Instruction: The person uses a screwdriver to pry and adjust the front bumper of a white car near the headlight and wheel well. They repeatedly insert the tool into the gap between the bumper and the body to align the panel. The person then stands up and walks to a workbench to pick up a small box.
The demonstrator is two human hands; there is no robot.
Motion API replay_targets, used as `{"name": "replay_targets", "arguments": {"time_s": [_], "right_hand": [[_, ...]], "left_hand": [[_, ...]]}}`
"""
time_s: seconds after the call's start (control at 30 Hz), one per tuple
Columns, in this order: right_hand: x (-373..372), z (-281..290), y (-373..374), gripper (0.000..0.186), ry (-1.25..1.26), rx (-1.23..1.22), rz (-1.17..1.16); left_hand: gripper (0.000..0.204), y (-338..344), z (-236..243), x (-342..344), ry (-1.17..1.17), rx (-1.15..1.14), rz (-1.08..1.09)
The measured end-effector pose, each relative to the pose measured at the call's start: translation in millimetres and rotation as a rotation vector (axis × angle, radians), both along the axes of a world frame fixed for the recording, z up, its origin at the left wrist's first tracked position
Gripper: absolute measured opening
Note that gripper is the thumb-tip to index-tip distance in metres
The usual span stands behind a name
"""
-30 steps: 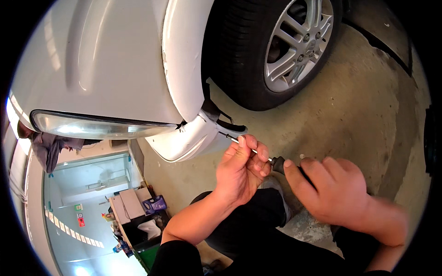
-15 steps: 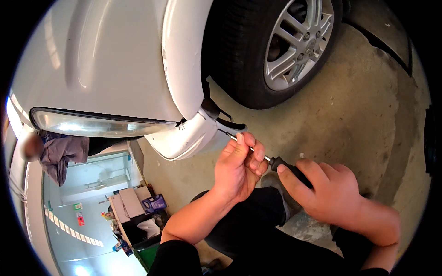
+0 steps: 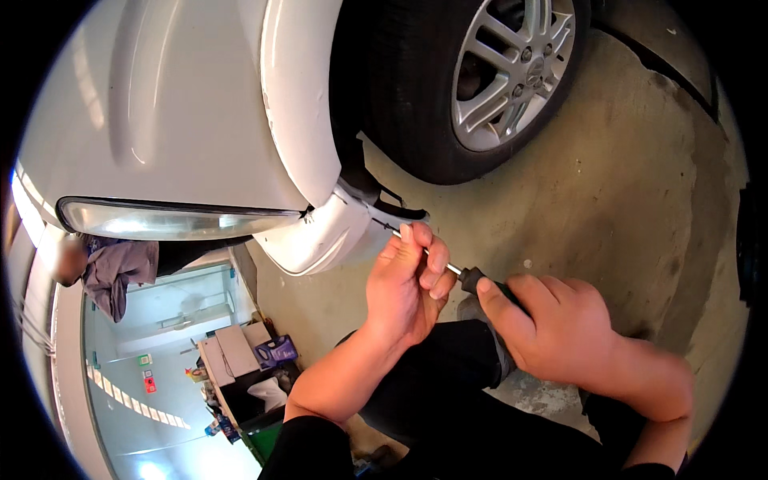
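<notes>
While we crouch beside the white car (image 3: 184, 112), we hold a screwdriver (image 3: 456, 270) just below the car's front corner, where the bumper (image 3: 320, 236) meets the wheel arch. The tool has a thin bright metal shaft and a dark handle; its tip points up and to the left at the black trim under the bumper edge, though we cannot tell whether it touches. Our left hand (image 3: 404, 284) is curled around the shaft, thumb and fingers pinching the metal close to the tip. Our right hand (image 3: 552, 328) is closed around the dark handle, so only the handle's front end shows.

The car's headlight (image 3: 172, 220) runs as a long clear strip to the left of the bumper. Its wheel (image 3: 496, 72), with a silver spoked rim and black tyre, stands above and to the right of the tool on the concrete floor (image 3: 632, 200).

Below the headlight, well apart from the car, we see pale cardboard boxes (image 3: 232, 352) on a dark stand, a small purple package (image 3: 276, 350) beside them, and small green and red square signs (image 3: 146, 372) on a pale wall.
</notes>
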State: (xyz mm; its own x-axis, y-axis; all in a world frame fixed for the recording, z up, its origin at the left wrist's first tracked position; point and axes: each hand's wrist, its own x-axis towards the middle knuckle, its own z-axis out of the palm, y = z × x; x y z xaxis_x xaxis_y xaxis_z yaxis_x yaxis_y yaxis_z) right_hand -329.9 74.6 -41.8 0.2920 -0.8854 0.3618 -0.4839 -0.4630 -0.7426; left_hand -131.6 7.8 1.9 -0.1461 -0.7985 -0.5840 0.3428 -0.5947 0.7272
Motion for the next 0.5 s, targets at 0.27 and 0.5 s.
{"name": "replay_targets", "arguments": {"time_s": [0.27,0.5], "right_hand": [[-3.5,7.7,-4.8,0.029,-1.271,1.214,0.153],[9.9,-3.4,-2.0,0.022,-0.778,0.537,-0.004]], "left_hand": [[0.026,-7.7,-4.9,0.4,0.059,-0.045,0.007],[0.025,-10.3,-5.2,0.1,0.082,-0.057,-0.024]]}}
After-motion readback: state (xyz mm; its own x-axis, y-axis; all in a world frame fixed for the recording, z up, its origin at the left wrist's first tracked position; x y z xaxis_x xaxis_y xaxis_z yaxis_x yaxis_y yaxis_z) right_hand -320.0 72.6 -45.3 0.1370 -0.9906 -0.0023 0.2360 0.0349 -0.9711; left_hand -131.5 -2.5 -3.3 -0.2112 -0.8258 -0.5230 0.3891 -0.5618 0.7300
